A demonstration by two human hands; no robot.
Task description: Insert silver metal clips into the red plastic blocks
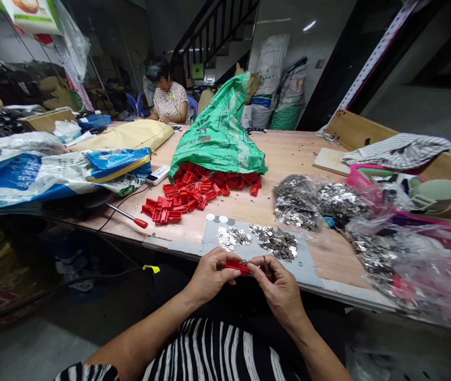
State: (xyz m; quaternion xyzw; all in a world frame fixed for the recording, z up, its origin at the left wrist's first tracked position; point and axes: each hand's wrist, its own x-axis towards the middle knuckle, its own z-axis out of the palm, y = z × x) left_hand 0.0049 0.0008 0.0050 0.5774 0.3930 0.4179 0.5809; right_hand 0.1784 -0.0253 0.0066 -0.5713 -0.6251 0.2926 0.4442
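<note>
"What do the hands have right now?"

"I see the left hand (209, 276) closed, pinching a small red plastic part (238, 266) at bottom centre of the frame. The right hand (277, 290) is closed too, with its fingers (257, 271) against the same part from the other side. A small dark bit (267, 271) sits in that grip, too small for me to name."

"What lies nearest to them?"

"Just ahead of the hands, I have a grey mat (302, 270) on the near edge of a wooden table (288, 159), with 2 heaps of small silver metal pieces (275, 242) on it."

"And further out?"

"Right of centre, I count 2 clear plastic bags of the same silver pieces (297, 203), and a larger bag (384, 254) sits at the right edge. At centre, red plastic parts (177, 203) spill from the mouth of a green woven sack (217, 127). Left of them lie a red-handled screwdriver (140, 223) and a white remote control (157, 174). At the top, left of centre, a co-worker (169, 98) sits at the far end of the table."
</note>
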